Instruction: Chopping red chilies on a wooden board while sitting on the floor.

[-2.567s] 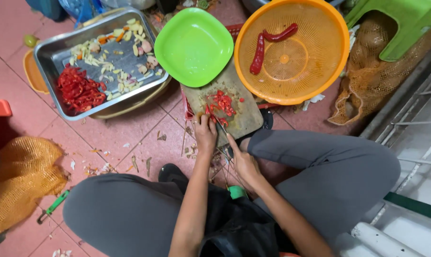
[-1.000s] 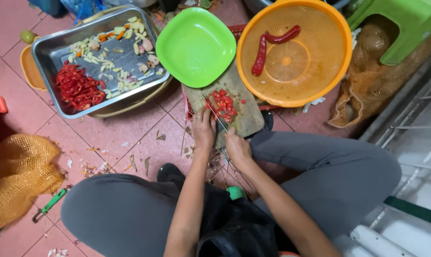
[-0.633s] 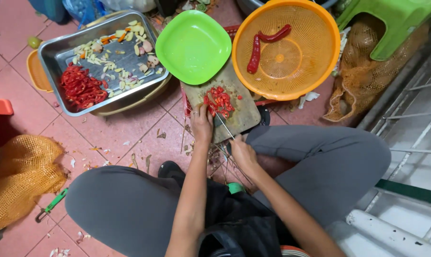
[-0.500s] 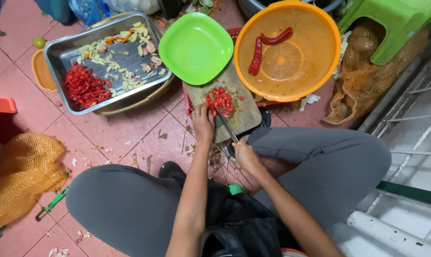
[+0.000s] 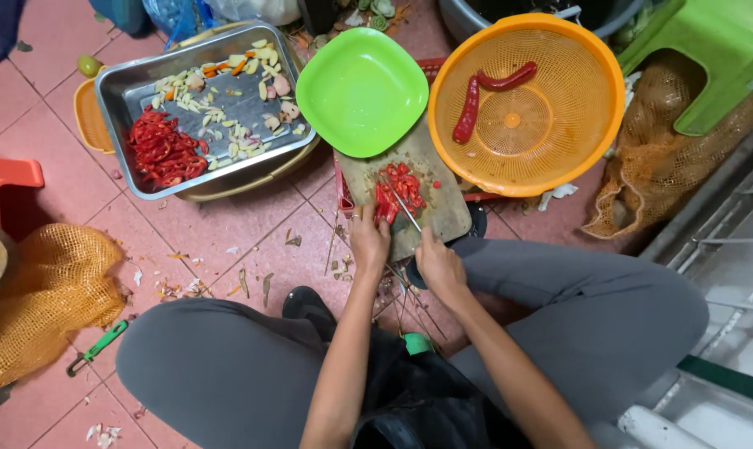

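Note:
A wooden cutting board [image 5: 443, 208] lies on the pink tiled floor in front of me, with sliced red chili [image 5: 397, 187] piled on it. My left hand [image 5: 368, 241] presses down on a red chili at the board's near edge. My right hand [image 5: 439, 266] grips a knife [image 5: 407, 208] whose blade rests over the chili pieces. Beyond the board, an orange colander [image 5: 526, 104] holds two whole red chilies [image 5: 468, 112]. An empty green plate [image 5: 361, 90] sits to its left.
A metal tray [image 5: 127, 91] at the far left holds sliced red chili [image 5: 164, 154] and pale chopped vegetables. Orange mesh sacks lie at left [image 5: 44, 299] and right [image 5: 667, 158]. A green stool [image 5: 717, 50] stands at the top right. A green peeler [image 5: 98, 347] lies by my knee.
The knife has worked back and forth across the chili on the board while my left hand stayed at the near edge. The view shifted slightly; everything else has stayed in place.

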